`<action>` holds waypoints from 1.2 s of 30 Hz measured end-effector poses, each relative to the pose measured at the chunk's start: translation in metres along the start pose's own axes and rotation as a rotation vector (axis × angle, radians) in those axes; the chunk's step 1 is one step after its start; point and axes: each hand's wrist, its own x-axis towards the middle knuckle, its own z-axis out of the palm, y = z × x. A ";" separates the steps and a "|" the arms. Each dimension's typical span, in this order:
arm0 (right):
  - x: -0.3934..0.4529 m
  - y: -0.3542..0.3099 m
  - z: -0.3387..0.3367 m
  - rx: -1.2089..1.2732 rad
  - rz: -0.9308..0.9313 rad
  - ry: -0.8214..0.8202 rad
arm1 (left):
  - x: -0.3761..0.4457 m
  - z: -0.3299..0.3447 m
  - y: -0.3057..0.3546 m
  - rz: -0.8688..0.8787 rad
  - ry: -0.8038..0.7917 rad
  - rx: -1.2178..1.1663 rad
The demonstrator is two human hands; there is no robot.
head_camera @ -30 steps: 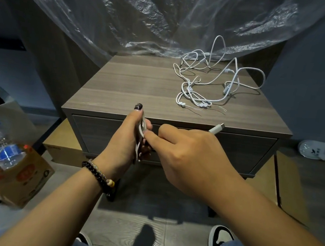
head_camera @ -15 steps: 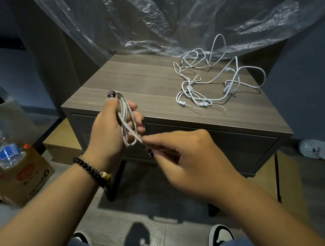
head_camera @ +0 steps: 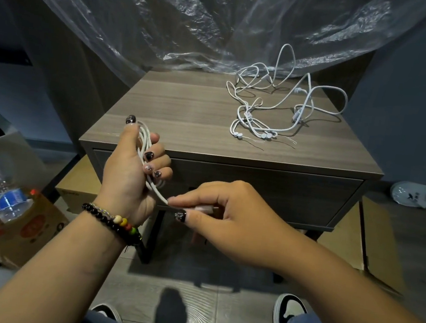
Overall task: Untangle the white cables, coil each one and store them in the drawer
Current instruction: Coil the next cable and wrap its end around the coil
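Winding the last bit of one white cable, drawer still shut

Closest in, the person's right hand (head_camera: 230,215) pinches the plug end of the thin white cable (head_camera: 156,192) between thumb and forefinger, while the left hand (head_camera: 133,168) has its fingers curled round the white coiled loops (head_camera: 144,143) of that same cable, held in the air just in front of the nightstand. Best bet is probably to keep the tail taut and wrap it round the loops so the coil won't spring apart. There's open floor below the hands, so plenty of swing room, but the grey closed drawer front (head_camera: 256,189) sits right behind the knuckles. Farther back, the tangled pile of white cables (head_camera: 272,109) lies on the grey wood-grain nightstand top (head_camera: 185,111), near its right rear corner, under crinkled clear plastic sheeting (head_camera: 195,22).
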 end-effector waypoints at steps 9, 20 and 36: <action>0.004 0.001 -0.008 0.172 0.188 0.007 | -0.003 0.000 0.002 0.036 -0.080 -0.003; 0.003 -0.001 -0.030 0.457 0.335 -0.041 | -0.001 -0.003 0.005 -0.052 -0.021 -0.012; 0.005 -0.002 -0.020 0.029 0.045 0.370 | -0.012 0.010 -0.005 -0.180 -0.124 0.325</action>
